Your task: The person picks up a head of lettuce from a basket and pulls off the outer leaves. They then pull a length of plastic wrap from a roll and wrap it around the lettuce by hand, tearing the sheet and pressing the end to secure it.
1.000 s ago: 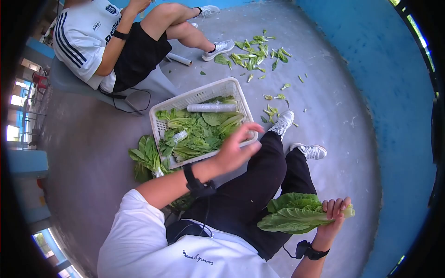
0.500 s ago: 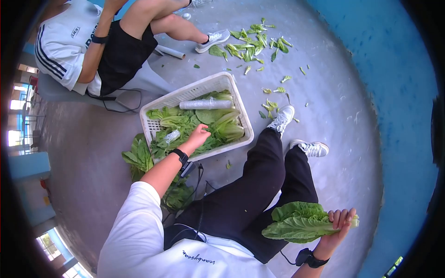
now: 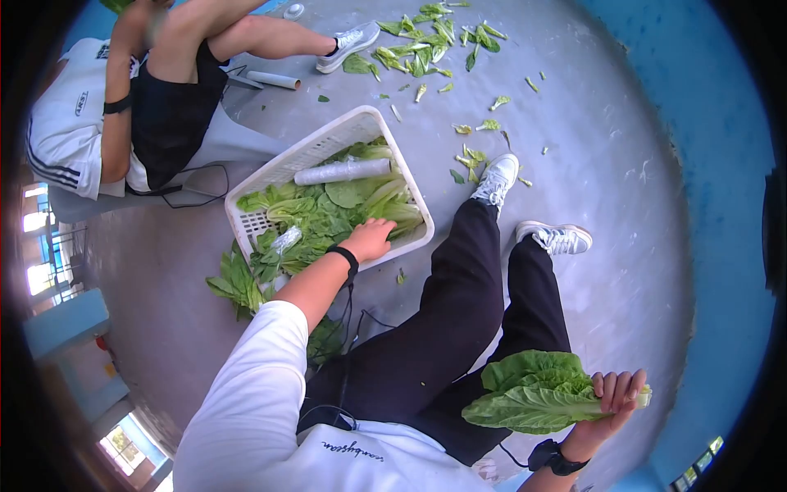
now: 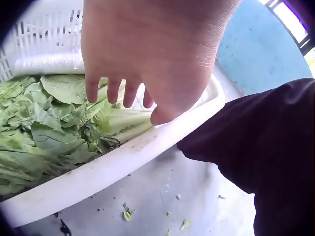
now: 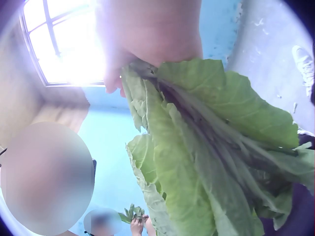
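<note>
My right hand point(image 3: 619, 394) grips a head of leafy lettuce point(image 3: 533, 394) by its pale stem end, over my right thigh. In the right wrist view the lettuce leaves point(image 5: 187, 172) fan out below the hand. Down at the white plastic basket point(image 3: 407, 174), my left hand point(image 3: 369, 238) reaches over the near rim. Its fingers point(image 4: 114, 91) point loosely downward above pale lettuce stems point(image 4: 130, 120), and nothing shows held in them. More lettuce point(image 3: 307, 217) fills the basket, with a roll of clear film point(image 3: 343, 171) lying across it.
Loose greens point(image 3: 236, 283) lie on the floor left of the basket. Scattered leaf scraps point(image 3: 422, 49) cover the floor ahead. Another person point(image 3: 70, 131) sits at the left beside a grey tube point(image 3: 275, 79). A blue wall point(image 3: 697, 164) curves along the right.
My left hand has come down from above my thigh to the basket, then shifted toward its near right corner. The right hand keeps its grip on the lettuce. The head view has shifted.
</note>
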Motion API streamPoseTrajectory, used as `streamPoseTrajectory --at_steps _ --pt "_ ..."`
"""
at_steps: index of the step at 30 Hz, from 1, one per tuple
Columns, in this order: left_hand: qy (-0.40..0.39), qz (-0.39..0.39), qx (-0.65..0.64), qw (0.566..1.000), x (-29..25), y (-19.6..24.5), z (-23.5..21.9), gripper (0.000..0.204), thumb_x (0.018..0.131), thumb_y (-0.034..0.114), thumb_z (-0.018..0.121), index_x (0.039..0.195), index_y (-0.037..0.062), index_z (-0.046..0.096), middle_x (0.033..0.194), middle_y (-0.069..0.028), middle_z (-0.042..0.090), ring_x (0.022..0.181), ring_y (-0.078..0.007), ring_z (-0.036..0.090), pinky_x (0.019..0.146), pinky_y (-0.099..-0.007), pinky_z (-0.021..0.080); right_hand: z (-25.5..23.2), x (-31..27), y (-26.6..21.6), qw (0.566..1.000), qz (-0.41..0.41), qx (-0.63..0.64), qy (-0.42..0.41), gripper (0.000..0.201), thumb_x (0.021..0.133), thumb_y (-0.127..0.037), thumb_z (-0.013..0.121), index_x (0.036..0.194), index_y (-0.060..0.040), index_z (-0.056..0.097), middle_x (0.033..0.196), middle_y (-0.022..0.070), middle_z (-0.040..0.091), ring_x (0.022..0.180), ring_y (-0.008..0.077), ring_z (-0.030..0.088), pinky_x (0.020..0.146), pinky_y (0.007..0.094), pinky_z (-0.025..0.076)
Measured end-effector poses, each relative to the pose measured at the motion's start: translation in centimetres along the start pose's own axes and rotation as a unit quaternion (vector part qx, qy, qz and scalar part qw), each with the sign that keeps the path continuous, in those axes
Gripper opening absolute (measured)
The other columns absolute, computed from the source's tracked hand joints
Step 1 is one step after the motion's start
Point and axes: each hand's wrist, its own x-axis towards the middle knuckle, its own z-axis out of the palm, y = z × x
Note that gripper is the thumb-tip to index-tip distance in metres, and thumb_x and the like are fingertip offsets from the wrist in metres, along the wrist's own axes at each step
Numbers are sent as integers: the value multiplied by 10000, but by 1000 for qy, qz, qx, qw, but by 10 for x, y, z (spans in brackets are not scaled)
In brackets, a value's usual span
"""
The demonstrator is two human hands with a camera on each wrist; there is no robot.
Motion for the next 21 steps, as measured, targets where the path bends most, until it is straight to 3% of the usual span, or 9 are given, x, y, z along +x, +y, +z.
streamPoseTrajectory --at_steps 7,13,16,19,21 --pt "-94 -26 -41 994 46 -13 4 595 928 212 584 1498 103 453 1518 -170 479 1389 -399 452 1141 -479 405 -9 2 4 999 -9 5 41 335 967 -237 752 923 -176 425 676 -98 371 562 -2 374 651 219 387" --pt "-117 -18 -11 993 70 -5 2 685 924 197 583 1567 111 361 1634 -163 340 1460 -406 375 1195 -460 358 -17 5 6 999 -8 9 41 333 968 -220 748 917 -174 422 670 -93 373 556 8 379 654 232 400" --pt "-147 -10 -25 989 78 -5 4 710 917 191 588 1577 109 339 1656 -150 301 1475 -400 355 1206 -462 345 -16 2 6 999 -5 21 46 333 964 -197 751 905 -171 424 657 -87 374 549 15 388 659 244 413" --pt "-132 -39 -50 989 80 3 0 727 896 147 562 1587 173 340 1671 -123 280 1484 -396 345 1214 -452 335 -16 5 7 998 -1 40 46 333 958 -172 753 892 -168 427 644 -81 376 541 21 394 663 253 421" --pt "-129 -41 -40 990 90 1 7 744 889 131 570 1592 165 327 1663 -120 296 1500 -398 311 1213 -457 335 -14 6 8 998 2 46 48 331 956 -157 752 885 -166 429 637 -79 378 537 23 397 664 255 424"
